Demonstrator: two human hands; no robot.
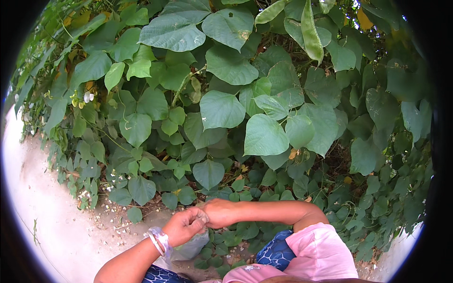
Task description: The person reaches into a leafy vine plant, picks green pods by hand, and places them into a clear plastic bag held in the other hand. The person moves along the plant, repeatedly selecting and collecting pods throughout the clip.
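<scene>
My left hand [183,227] and my right hand [217,213] meet low in the middle of the view, in front of the vines. The left fingers are closed, thumb and fingertips pressed together against the right hand's fingers. Curled inward, the right fingers are partly covered by the left hand. Whatever lies between them, if anything, is hidden. A clear plastic bag [191,247] hangs from my left wrist, its twisted handles looped round it. Overhead on the vine hang flat green bean pods, one long pod [310,34] at the upper right and a paler pod [270,12] beside it.
A dense wall of broad green leaves [222,109] fills the view ahead and to the right. White blossoms [88,97] show at the left. Pale ground [52,207] with fallen petals runs along the left side. Thin stems and dry leaves tangle near the base.
</scene>
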